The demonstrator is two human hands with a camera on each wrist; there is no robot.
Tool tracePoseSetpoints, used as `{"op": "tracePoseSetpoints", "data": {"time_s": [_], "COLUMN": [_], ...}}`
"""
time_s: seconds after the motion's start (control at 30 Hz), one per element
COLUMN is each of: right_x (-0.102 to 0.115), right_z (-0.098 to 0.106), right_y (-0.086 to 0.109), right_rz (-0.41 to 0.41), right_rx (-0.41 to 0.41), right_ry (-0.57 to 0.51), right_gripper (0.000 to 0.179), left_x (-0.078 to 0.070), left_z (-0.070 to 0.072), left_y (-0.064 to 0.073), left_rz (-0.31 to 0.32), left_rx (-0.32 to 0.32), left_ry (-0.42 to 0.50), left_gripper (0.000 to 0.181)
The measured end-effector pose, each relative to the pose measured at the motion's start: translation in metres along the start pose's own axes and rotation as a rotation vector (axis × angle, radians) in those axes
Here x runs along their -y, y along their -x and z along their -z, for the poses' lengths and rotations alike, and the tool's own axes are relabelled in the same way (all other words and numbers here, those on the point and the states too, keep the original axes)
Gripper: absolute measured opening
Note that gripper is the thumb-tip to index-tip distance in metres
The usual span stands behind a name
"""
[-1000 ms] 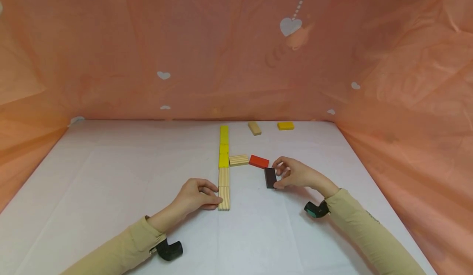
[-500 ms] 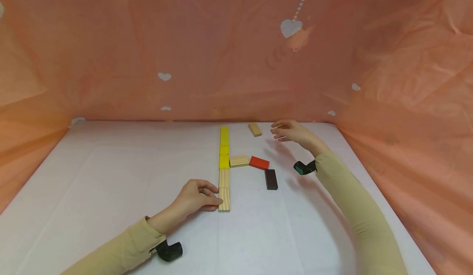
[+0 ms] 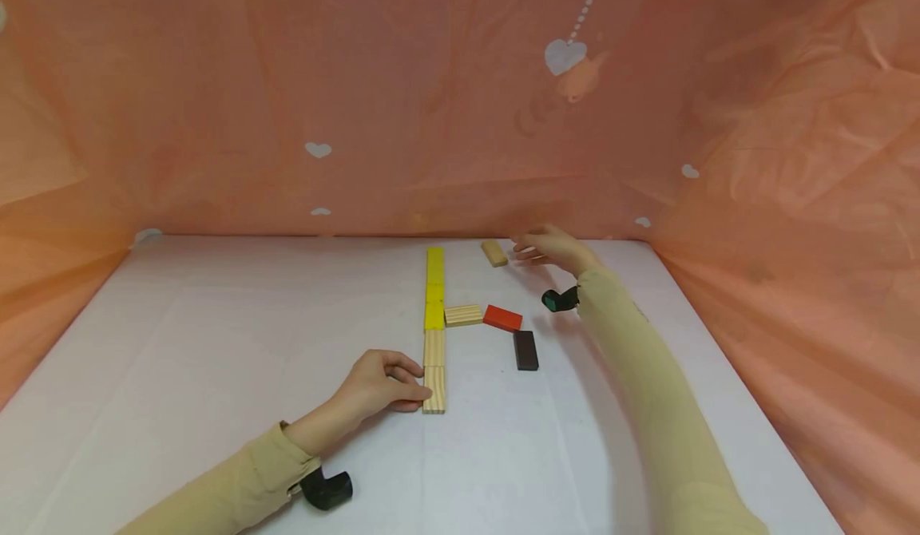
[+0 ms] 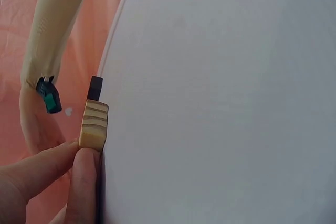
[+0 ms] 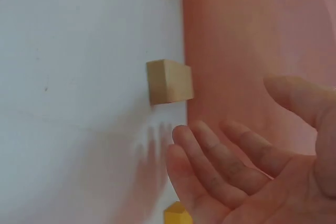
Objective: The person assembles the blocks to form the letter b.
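In the head view my left hand [image 3: 381, 381] holds the near end of the row, its thumb on the striped wooden block [image 3: 434, 399] and its fingertips at the left side. The left wrist view shows thumb and finger against a wooden block [image 4: 94, 124]. My right hand [image 3: 555, 249] hovers at the back with fingers spread, just right of a plain wooden block [image 3: 493, 253]. In the right wrist view that hand [image 5: 236, 171] holds nothing; the plain block [image 5: 170, 82] lies beyond its fingertips. A deeper-yellow block [image 5: 177, 214] lies below the fingers, hidden in the head view.
The row continues back through another striped block [image 3: 434, 347] to yellow blocks [image 3: 434, 279]. A striped block [image 3: 463, 315], a red block [image 3: 502, 318] and a dark brown block [image 3: 526, 350] branch off rightward. An orange curtain [image 3: 395, 120] hangs behind the white table [image 3: 251, 319].
My right hand has left the dark brown block, moved to the back of the table, then shifted left toward the plain wooden block. My left hand has stayed in place.
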State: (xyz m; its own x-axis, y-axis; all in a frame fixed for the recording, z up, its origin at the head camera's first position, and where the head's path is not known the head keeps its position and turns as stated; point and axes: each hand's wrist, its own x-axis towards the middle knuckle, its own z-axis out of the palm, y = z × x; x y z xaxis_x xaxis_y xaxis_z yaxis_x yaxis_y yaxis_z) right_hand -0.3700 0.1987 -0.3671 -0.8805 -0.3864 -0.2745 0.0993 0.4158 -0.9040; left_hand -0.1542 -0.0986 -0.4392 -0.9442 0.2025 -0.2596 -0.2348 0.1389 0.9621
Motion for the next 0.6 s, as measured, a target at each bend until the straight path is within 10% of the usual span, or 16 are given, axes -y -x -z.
{"op": "tracePoseSetpoints", "data": {"time_s": [0.23,0.6], "right_x": [-0.006,-0.003], "right_z": [-0.007,-0.030], "right_y": [-0.014,-0.031], "right_rz": [-0.048,-0.016], "right_rx": [-0.033,-0.108], "right_ry": [-0.006,0.391], "right_gripper": [0.050,0.039], "left_x": [-0.002,-0.002], "left_z": [0.000,0.002], "left_y": [0.002,0.002], "left_rz": [0.001,-0.003], "left_rx": [-0.003,-0.002], "left_ry": [-0.009,-0.014], "left_gripper": [0.033,0.032]}}
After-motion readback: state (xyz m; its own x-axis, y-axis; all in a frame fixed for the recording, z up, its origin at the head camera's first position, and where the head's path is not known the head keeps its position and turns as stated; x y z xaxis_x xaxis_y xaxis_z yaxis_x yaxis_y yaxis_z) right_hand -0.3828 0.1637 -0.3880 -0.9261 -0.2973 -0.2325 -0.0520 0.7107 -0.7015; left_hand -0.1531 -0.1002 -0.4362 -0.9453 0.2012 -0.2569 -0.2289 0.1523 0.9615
